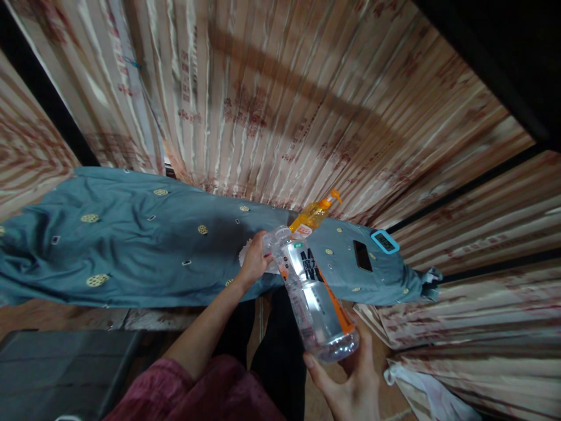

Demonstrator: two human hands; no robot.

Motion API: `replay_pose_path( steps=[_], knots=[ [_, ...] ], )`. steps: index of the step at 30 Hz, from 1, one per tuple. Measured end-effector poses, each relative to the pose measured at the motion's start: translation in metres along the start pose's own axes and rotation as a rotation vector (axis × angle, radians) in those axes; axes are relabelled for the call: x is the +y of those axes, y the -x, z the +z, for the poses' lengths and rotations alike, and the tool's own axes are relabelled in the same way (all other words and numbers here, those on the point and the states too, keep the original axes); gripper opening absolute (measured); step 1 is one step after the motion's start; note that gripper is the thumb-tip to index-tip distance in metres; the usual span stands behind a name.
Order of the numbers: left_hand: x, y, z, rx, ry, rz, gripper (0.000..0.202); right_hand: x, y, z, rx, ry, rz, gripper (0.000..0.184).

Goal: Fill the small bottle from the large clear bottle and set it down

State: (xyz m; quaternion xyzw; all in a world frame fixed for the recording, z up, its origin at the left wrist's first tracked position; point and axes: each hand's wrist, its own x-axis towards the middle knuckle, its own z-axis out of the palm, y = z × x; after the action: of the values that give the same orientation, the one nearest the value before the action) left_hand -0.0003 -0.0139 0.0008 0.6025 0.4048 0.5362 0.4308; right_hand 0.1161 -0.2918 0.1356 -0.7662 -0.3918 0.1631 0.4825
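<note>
A large clear plastic bottle (313,286) with a silver, black and orange label is tilted in front of me, its mouth end towards the table. My right hand (350,380) grips it round the base. At the bottle's upper end, the fingers of my left hand (256,257) are closed on clear plastic (272,238); whether this is a separate cup or part of the bottle, I cannot tell. A white crumpled cloth or tissue (243,252) shows beside and beneath that hand. Just behind the mouth end stands an orange pump bottle (312,216) with a white label.
A grey-green patterned cloth (131,240) covers the long narrow table. On its right part lie a dark phone (363,256) and a blue-framed digital clock (385,241). Pleated curtains (263,105) hang behind and at the right. A dark grey box (65,368) is at lower left.
</note>
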Motion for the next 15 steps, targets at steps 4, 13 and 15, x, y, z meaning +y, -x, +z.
replay_pose_path(
  steps=[4, 13, 15],
  knots=[
    [-0.0003, -0.0008, -0.0005, 0.002, -0.017, 0.0, 0.058, -0.0012, -0.0005, 0.0015, 0.002, -0.016, 0.009, 0.102],
    [0.0015, 0.0003, -0.0023, -0.032, -0.028, -0.021, 0.054, -0.0033, 0.0014, 0.0025, 0.028, -0.006, 0.039, 0.107],
    [0.0005, -0.0003, -0.0015, -0.016, -0.023, -0.02, 0.054, -0.0057, 0.0021, 0.0031, 0.034, -0.003, 0.039, 0.107]
  ],
)
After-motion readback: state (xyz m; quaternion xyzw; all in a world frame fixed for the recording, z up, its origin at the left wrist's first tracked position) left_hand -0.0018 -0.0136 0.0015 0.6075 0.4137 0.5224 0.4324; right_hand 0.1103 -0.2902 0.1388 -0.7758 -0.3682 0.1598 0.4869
